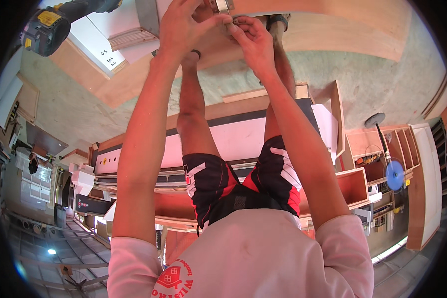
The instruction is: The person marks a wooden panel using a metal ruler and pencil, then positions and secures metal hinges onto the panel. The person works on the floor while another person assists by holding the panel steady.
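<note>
At the top edge, my left hand (184, 25) curls around a small silvery metal fitting that looks like a cabinet hinge (222, 6). Its thumb reaches across just below the metal; some fingers are cut off by the frame. Close beside it, my right hand (256, 47) has thumb and fingertips pinched together near the fitting's lower end. Whatever small thing they hold is too small to make out. Both hands are over a curved-looking light wood panel (333, 22).
A black and yellow cordless drill (47, 27) is at the upper left, near a white panel (92, 42). Behind my legs runs a long white-topped machine or bench (159, 149). Open wooden boxes (350, 186) and a blue-bladed fan (395, 175) stand at the right.
</note>
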Action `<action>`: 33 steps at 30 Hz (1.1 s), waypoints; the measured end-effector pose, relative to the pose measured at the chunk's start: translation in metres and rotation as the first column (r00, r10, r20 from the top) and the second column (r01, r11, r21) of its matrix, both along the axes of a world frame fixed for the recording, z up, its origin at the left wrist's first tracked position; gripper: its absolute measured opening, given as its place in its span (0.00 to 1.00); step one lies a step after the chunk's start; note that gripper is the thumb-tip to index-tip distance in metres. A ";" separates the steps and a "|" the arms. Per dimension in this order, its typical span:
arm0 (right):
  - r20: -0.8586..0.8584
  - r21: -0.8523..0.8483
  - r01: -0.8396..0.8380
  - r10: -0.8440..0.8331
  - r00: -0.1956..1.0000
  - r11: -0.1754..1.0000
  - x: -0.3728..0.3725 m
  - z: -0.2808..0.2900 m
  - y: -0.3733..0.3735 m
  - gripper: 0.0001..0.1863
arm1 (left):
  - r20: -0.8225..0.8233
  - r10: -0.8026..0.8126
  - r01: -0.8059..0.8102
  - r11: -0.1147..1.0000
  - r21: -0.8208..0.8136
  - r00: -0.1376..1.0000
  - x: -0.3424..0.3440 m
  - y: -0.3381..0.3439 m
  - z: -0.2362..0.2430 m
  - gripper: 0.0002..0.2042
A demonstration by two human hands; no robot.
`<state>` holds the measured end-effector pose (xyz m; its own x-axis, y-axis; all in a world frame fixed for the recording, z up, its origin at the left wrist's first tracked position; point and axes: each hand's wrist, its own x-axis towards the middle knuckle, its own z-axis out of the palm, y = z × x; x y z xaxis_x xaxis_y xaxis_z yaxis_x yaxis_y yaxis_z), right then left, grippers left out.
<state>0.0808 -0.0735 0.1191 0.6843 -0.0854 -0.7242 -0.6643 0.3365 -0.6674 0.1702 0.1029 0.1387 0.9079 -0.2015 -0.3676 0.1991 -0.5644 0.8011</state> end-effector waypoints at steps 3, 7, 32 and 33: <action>-0.017 -0.015 -0.032 0.031 0.999 0.999 0.005 0.006 -0.002 0.20 | 0.043 -0.002 0.002 1.000 -0.013 0.999 -0.004 0.003 -0.005 0.34; 0.022 -0.052 -0.100 0.101 0.995 0.994 0.006 -0.004 -0.007 0.20 | -0.043 0.030 -0.031 0.999 -0.036 0.999 -0.001 0.003 -0.001 0.35; 0.029 -0.878 -0.203 0.472 0.881 0.433 0.045 -0.001 -0.021 0.24 | 0.009 0.033 -0.033 0.999 0.033 0.999 0.002 -0.003 0.002 0.46; 0.032 -0.886 -0.195 0.476 0.879 0.420 0.053 -0.001 -0.020 0.24 | -0.004 0.029 -0.029 0.999 0.039 1.000 0.003 -0.002 0.002 0.46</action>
<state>0.1339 -0.0933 0.1184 0.9333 -0.2696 -0.2370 -0.3589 -0.6906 -0.6279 0.1731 0.1013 0.1410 0.9115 -0.1605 -0.3787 0.2194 -0.5890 0.7777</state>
